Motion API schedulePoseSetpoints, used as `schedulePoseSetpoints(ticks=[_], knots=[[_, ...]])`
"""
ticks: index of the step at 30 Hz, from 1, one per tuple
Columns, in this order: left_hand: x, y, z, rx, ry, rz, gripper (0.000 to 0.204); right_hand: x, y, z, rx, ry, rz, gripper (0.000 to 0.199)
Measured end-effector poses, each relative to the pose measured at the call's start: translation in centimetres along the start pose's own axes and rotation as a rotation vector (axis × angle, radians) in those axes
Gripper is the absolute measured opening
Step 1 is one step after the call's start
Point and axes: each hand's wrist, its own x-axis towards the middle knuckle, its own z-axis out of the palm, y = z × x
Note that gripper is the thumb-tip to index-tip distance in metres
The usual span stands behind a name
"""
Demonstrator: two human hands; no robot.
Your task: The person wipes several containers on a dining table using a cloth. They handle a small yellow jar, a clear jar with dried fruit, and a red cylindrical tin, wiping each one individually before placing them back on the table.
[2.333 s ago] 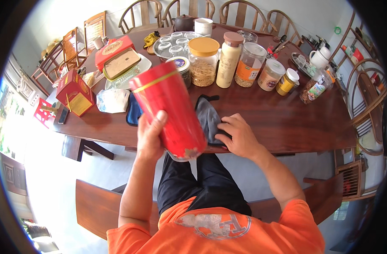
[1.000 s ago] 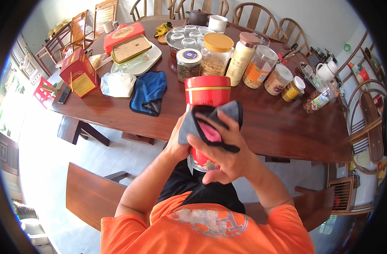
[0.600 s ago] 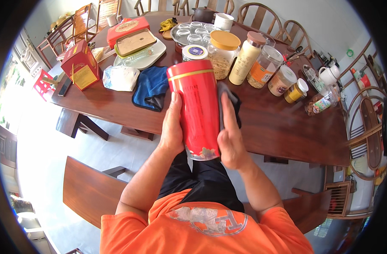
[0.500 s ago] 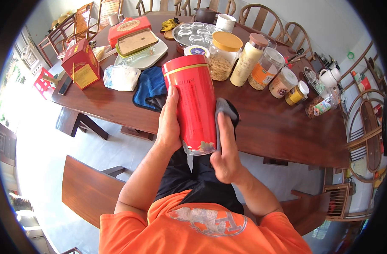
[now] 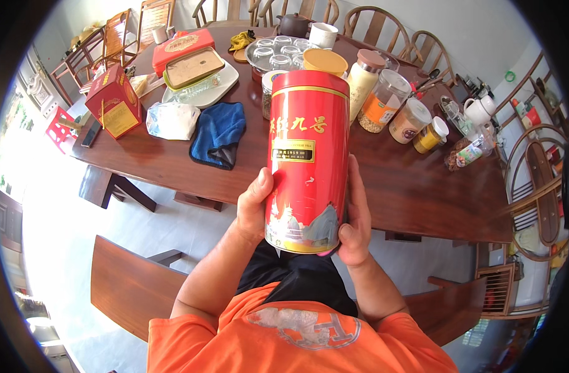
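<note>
Upright in front of me is a tall red tea canister (image 5: 308, 180) with gold lettering, a dark label and a landscape picture round its base. My left hand (image 5: 253, 208) grips its lower left side, thumb at the front. On the opposite side my right hand (image 5: 356, 217) is closed round the canister, its fingers partly behind it. The grey cloth seen in that hand earlier is mostly hidden; a small pink edge shows under the canister. To the left, a blue cloth (image 5: 217, 133) lies on the wooden table (image 5: 415, 202).
Jars (image 5: 384, 102) and a cream bottle (image 5: 363, 81) stand behind the canister to the right. A tray of glasses (image 5: 259, 59) is farther back. At left are a red box (image 5: 113, 102), a white packet (image 5: 172, 120) and a plate (image 5: 222, 87). Wooden benches (image 5: 132, 286) flank me.
The canister has turned from its plain printed side to its decorated front. It has shifted right and slightly down, and now stands straighter. My right hand's grey cloth has gone mostly out of sight.
</note>
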Motion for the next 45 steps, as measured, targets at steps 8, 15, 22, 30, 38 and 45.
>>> schedulePoseSetpoints(ticks=[8, 15, 22, 30, 38, 45], knots=[[0.4, -0.2, 0.1, 0.197, 0.122, -0.012, 0.069, -3.1, 1.0, -1.5, -0.859, -0.185, -0.578, 0.097], [-0.2, -1.7, -1.8, 0.676, 0.126, -0.008, 0.063, 2.8, -6.2, -0.1, -1.073, -0.661, -0.639, 0.078], [-0.1, -2.3, 0.4, 0.564, 0.193, 0.045, 0.055, 6.4, -3.3, -2.9, -0.805, -0.181, -0.443, 0.078], [0.8, 0.6, 1.7, 0.716, 0.406, 0.359, 0.048, -3.2, 2.3, -1.0, -0.300, -0.113, 0.018, 0.085], [2.9, 0.9, 0.1, 0.985, 0.425, 0.520, 0.079, -0.9, 0.6, -2.2, 0.064, 0.063, -0.078, 0.095], [2.0, -0.5, 0.4, 1.068, 0.296, 0.293, 0.077, 1.3, -1.1, -1.9, -1.111, -0.332, -0.571, 0.074]])
